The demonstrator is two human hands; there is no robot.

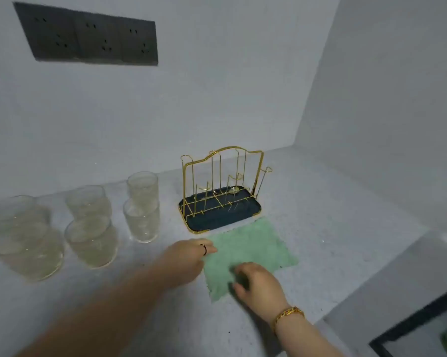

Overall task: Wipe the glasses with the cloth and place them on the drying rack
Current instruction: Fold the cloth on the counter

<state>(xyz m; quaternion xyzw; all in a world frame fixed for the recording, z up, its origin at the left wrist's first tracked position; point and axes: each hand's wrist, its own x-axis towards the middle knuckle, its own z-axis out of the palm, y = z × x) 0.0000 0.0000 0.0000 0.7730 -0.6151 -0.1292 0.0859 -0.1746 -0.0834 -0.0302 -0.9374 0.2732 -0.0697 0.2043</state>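
Right hand (258, 282), bracelet (288, 314) at the wrist, sits on the near part of the cloth (253, 243). Its fingers are curled down into the fabric and seem to pinch up a fold; motion blur makes this less than certain.

Left hand (188, 261), ring (204, 249) on one finger, is at the cloth's left edge and touching it. Its fingertips are hidden, so I cannot tell whether it grips the edge or only rests there.

The cloth is green and lies mostly flat on the counter (346, 222). Its far edge is just beside the rack (219, 197).

Glasses (141, 220): six counted, all upright on the counter left of the rack, in three front-and-back pairs. Neither hand touches any of them.

The rack is gold wire on a dark tray. No glass is on it.

Sockets (88, 39) are on the wall behind.

Progress, judged from the layout: at the very start. No glass is in hand and none is racked, so all six are left to wipe and place. The step in hand looks like picking up the cloth. After that a glass must be taken from the group at the left.
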